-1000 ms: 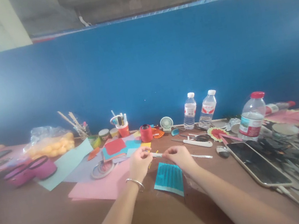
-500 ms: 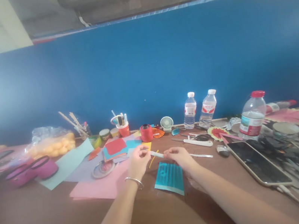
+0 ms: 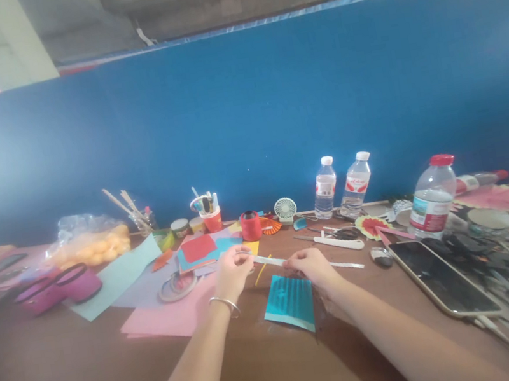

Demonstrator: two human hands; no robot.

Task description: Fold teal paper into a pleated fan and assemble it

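- Pinching with both hands: my left hand (image 3: pixel 233 272) and right hand (image 3: pixel 312 265) are each closed at the fingertips on a thin white strip (image 3: pixel 270 261), at the centre of the frame, just above the tabletop (image 3: pixel 71 374).
- The strip spans the gap between the hands and slopes slightly down toward the right. A white tail lies on the tabletop past the right hand; I cannot tell whether it is the same piece.
- A teal pleated paper (image 3: pixel 291 300) lies flat directly below the hands, close to the right wrist. It looks untouched.
- A pink sheet (image 3: pixel 168 317) lies left of centre, partly under the left wrist, which wears a bracelet (image 3: pixel 224 303).
- Handling, my judgement: the strip looks like paper, so nearly weightless and limp. Held by one end it would likely sag or twist, and it should crease or tear easily. The safest grip is a light fingertip pinch near each end, with only gentle tension.
- The pleated paper looks a little stiffer along its folds but would crush easily; I would take it by an edge.
- Upper centre: a red spool (image 3: pixel 250 225), a small fan (image 3: pixel 285 209) and scissors (image 3: pixel 339 236).
- Right side: a phone (image 3: pixel 442 280) lying flat and a water bottle (image 3: pixel 432 198) standing behind it, both well apart from the hands.
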